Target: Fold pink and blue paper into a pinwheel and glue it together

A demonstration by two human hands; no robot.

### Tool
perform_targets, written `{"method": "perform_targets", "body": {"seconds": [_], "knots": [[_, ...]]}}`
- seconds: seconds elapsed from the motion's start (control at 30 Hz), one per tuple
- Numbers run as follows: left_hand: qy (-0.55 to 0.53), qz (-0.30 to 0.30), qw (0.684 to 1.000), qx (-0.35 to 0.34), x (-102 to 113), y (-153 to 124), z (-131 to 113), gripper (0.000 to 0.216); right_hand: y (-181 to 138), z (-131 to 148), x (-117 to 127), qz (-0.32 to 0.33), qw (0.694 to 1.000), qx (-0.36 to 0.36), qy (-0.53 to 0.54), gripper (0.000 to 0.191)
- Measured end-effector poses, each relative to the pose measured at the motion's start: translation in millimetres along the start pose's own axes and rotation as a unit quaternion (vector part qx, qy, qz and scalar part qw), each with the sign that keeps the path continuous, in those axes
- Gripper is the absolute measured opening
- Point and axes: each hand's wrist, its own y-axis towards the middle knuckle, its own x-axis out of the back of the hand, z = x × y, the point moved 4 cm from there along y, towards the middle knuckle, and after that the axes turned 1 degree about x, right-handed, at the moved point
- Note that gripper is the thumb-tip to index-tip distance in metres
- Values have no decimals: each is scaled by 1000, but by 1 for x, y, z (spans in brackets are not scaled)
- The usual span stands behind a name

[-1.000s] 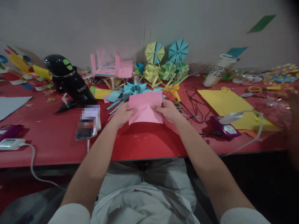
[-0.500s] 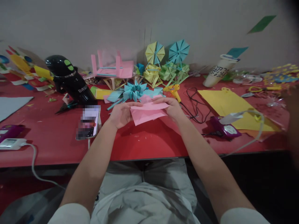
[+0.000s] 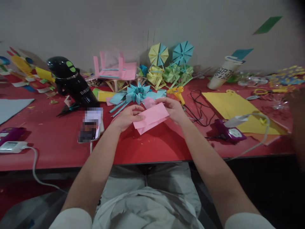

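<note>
A folded sheet of pink paper (image 3: 153,118) is held between my hands above the red table, tilted with its right end higher. My left hand (image 3: 128,117) pinches its left end, thumb on the front face. At the right end my right hand (image 3: 172,109) grips the paper, its fingers partly hidden behind it. Just beyond lies a blue folded-paper star (image 3: 138,93), with thin blue paper rolls (image 3: 118,107) to its left. A yellow glue gun (image 3: 177,93) lies past my right hand.
A phone (image 3: 91,125) stands left of my left arm, near a black tumbler (image 3: 75,82). Folded paper umbrellas (image 3: 182,52) and a pink paper table (image 3: 116,70) stand along the wall. To the right are yellow sheets (image 3: 238,111), a purple power socket (image 3: 230,131) and a paper cup (image 3: 224,72).
The pink paper has turned so its broad face shows and its right end is higher. My left hand has shifted its hold, thumb now on the front.
</note>
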Motion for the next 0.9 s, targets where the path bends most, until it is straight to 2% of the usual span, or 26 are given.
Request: {"method": "perform_targets", "body": {"seconds": [0.2, 0.37, 0.67, 0.77, 0.9], "knots": [[4, -33, 999, -14, 5, 6, 3, 47, 7, -17, 19, -116, 993, -10, 12, 39], [21, -45, 999, -18, 6, 8, 3, 46, 9, -20, 21, -119, 993, -6, 13, 37], [32, -57, 998, -17, 6, 7, 3, 46, 8, -15, 22, -176, 984, -6, 14, 30], [27, -68, 997, -18, 8, 8, 3, 47, 6, -12, 26, -213, 977, -4, 5, 28], [3, -81, 996, -28, 10, 8, 2, 45, 5, -9, 31, -242, 970, 10, -20, 37]]}}
